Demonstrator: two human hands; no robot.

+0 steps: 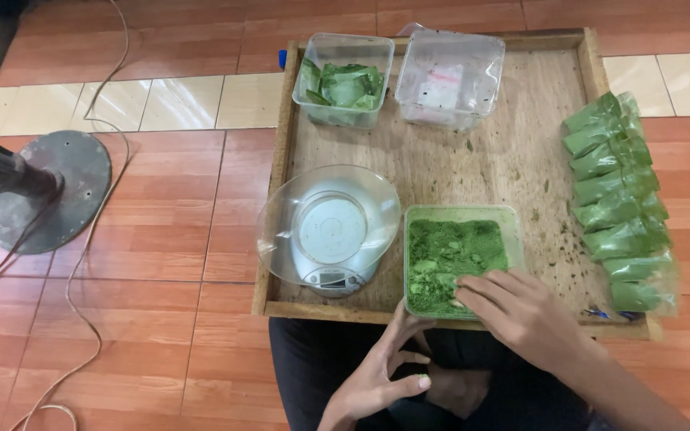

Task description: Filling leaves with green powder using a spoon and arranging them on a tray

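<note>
A square clear tub of green powder (455, 254) stands at the front of a wooden tray (279, 168). My right hand (521, 313) rests over the tub's near right corner, fingertips dipping into the powder. Whether it pinches any powder is hidden. My left hand (377, 375) hovers below the tray's front edge, fingers spread, its upper fingertips at the tub's near left corner, holding nothing. A kitchen scale with a clear bowl (329, 227) on it sits just left of the tub.
At the tray's back stand a clear tub of green leaf pieces (343, 82) and a clear tub with a small packet (450, 78). A row of filled green powder packets (618, 199) lines the right side. A fan base (45, 187) and a cable lie on the tiled floor at left.
</note>
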